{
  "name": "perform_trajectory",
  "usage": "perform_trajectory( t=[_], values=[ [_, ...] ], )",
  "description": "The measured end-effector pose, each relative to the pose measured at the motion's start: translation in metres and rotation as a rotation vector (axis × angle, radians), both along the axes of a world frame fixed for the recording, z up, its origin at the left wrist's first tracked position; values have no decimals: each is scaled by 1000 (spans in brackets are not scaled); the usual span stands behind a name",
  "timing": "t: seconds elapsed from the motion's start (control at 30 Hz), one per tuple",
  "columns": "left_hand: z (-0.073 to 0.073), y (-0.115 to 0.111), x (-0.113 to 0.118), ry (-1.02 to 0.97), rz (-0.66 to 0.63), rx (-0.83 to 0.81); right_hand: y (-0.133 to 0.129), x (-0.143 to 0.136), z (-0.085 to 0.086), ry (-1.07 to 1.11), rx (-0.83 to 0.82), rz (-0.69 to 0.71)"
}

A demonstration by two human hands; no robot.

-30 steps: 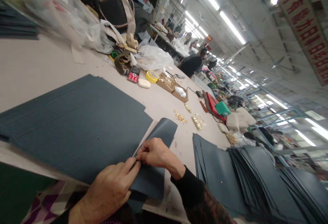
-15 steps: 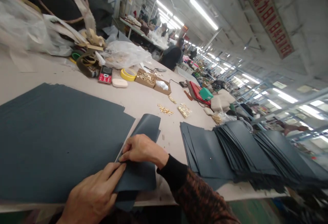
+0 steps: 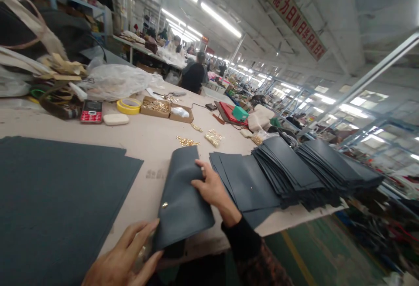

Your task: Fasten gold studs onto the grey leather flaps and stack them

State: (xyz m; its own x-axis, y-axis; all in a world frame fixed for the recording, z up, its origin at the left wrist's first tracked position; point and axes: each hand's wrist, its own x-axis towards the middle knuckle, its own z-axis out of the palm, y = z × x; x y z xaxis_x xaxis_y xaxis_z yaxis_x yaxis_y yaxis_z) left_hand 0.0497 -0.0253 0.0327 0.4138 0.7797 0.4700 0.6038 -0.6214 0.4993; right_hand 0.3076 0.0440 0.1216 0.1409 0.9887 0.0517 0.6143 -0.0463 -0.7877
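Note:
A dark blue-grey folded sheet (image 3: 183, 194) lies near the table's front edge, with a small gold metal piece (image 3: 164, 205) on it near its left side. My right hand (image 3: 211, 185) grips the sheet's right edge, thumb and index finger on top. At the lower left edge of the sheet is my left hand (image 3: 131, 251), fingers apart, fingertips touching or very near it; something small and shiny shows below its fingers, too unclear to name. On the left lies a large dark stack of sheets (image 3: 62, 198).
Piles of dark pieces (image 3: 245, 177) fan out along the right. Behind are gold pieces (image 3: 187, 141), a filled small bag (image 3: 212, 139), small boxes (image 3: 155, 107), yellow tape (image 3: 128, 105), a red phone (image 3: 91, 111) and plastic bags (image 3: 114, 78). A person (image 3: 194, 75) sits farther back.
The view has swung right. The folded sheet now lies apart from the left stack, its gold piece showing. My right hand has moved to its right edge; my left hand has come away from my right.

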Motion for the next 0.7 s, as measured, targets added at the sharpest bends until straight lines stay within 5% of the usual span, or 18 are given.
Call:
perform_trajectory(
  t=[0.2,0.27,0.33,0.43,0.53,0.7],
  values=[
    [39,-12,-4,-119,42,-311,-24,152,74,-544,-62,-467],
    [40,-13,-9,-155,26,-356,-27,186,80,-830,-53,-565],
    [38,-13,-11,-201,15,-379,-31,187,75,-896,-1,-545],
    [34,-13,-12,-203,11,-341,-38,122,52,-541,-6,-353],
    [31,-12,-15,-108,27,-201,-43,21,19,-37,-136,46],
    [30,-14,-24,49,88,-32,-51,-99,-9,251,-243,434]
  ],
)
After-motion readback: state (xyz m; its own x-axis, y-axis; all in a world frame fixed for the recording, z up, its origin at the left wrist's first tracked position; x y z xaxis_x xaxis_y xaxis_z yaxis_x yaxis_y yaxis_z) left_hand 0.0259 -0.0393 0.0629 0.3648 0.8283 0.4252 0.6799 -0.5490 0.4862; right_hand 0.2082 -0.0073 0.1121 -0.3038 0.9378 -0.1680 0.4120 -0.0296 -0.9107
